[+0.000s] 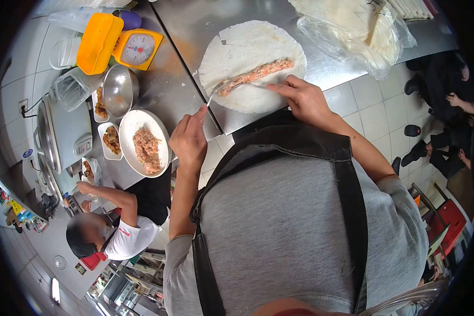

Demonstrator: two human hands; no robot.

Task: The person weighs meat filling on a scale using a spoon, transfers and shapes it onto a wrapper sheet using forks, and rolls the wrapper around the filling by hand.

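A thin round white wrapper [247,47], with a small tear near its upper left, lies flat on the steel table. Across its lower part runs a long strip of pinkish minced filling [263,71]. My left hand [190,136] is closed on the handle of a slim metal utensil [210,98], whose head meets the left end of the strip. From the right, my right hand [304,100] grips a second slim metal utensil [258,86], its tip at the filling's lower edge. Both utensil heads are too small to tell spoon from fork.
Left of me stands a white oval dish [125,117] of minced filling, beside a steel bowl [120,92] and small trays of browned food [111,139]. A yellow scale [138,48] is farther back. Plastic-bagged wrappers [358,31] lie at right. A co-worker [134,234] works at left.
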